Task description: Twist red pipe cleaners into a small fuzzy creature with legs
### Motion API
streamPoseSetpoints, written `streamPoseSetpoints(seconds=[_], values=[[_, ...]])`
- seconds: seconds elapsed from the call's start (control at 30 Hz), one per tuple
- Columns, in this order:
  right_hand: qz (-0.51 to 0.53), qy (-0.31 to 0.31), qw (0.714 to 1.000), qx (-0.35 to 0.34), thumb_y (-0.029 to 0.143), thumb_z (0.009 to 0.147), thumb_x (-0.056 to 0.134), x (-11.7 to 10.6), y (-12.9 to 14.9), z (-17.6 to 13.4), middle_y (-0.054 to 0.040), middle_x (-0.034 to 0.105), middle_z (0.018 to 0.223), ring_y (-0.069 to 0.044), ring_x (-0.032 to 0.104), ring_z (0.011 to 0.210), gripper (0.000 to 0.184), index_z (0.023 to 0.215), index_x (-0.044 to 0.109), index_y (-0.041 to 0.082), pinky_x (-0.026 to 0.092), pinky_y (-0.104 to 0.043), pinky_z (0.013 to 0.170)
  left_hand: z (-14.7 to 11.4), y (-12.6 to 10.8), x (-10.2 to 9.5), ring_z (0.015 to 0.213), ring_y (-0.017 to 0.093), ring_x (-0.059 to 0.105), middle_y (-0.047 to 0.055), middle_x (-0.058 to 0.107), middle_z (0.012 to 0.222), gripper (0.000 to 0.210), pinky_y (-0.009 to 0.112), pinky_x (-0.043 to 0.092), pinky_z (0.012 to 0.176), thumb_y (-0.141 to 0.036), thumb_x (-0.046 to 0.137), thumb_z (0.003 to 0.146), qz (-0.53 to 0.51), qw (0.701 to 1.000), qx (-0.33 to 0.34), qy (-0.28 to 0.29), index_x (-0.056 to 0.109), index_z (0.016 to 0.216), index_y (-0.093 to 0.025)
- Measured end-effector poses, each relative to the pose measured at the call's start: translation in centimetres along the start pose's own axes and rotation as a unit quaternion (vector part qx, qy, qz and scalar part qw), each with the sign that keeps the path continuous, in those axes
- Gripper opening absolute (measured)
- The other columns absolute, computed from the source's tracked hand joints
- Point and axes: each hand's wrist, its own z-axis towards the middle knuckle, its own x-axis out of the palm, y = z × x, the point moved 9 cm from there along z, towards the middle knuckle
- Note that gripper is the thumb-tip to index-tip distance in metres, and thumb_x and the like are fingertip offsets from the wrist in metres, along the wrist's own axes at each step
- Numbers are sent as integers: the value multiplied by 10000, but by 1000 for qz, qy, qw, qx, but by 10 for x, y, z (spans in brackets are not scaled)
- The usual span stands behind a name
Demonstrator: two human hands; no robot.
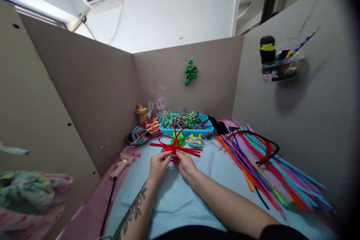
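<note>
A bundle of red pipe cleaners (pixel 174 147), with strands spreading out to several sides, is held up between my two hands over the blue cloth. My left hand (pixel 161 163) pinches its near left side between thumb and fingers. On the right, my right hand (pixel 184 163) grips the middle of it, thumb on top and the other fingers partly hidden below. Just behind the red strands sit a green fuzzy figure (pixel 178 140) and a light blue and yellow one (pixel 195 141).
A blue basket (pixel 186 133) of pipe cleaner pieces stands at the back. Many long coloured pipe cleaners (pixel 267 168) lie on the right, with scissors (pixel 218 145) beside them. A glue gun (pixel 122 166) and a dark bowl (pixel 137 140) are on the left. Grey panels (pixel 182 93) enclose the table.
</note>
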Motion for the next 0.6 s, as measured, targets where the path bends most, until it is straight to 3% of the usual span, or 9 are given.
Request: streamPoseSetpoints(seconds=[0.23,0.6], values=[[-1,-8,1000,-2,331,509,764,0,4,-1,5,629,603,-117,530,542,268,647,586,187,381,-231,525,0,-2,0,483,99,519,55,714,779,265,219,444,496,-292,648,690,10,1000,7,-3,703,912,-158],[-36,11,999,-6,365,524,750,4,3,-4,5,616,586,-123,525,558,279,657,586,182,364,-234,538,-2,-8,-7,537,126,564,53,708,700,206,234,462,542,-304,607,722,22,999,3,-26,723,821,-165]])
